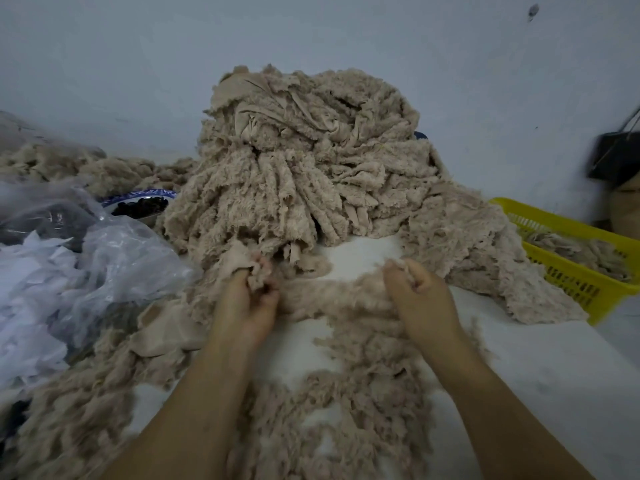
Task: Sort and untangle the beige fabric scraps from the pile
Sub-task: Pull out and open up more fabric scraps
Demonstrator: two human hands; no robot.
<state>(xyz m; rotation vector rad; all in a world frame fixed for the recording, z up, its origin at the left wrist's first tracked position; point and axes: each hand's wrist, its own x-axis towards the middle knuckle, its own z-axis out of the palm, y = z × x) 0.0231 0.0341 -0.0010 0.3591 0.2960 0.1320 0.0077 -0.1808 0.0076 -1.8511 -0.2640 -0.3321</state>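
I can't see my fingertips; fleece buries them. My left hand's (247, 301) fingers curl round a bunched scrap (255, 276). My right hand (420, 296) pinches the fuzzy beige strip (332, 296) lying between them, just below the pile (304, 161) on the white desk (554, 375).

Your left hand (254, 296) buries its fingertips in a bunched scrap (255, 273). Right of your right hand (420, 292), the yellow basket (568, 278) runs off the edge; the dark bag (614, 157) beyond is blurred.
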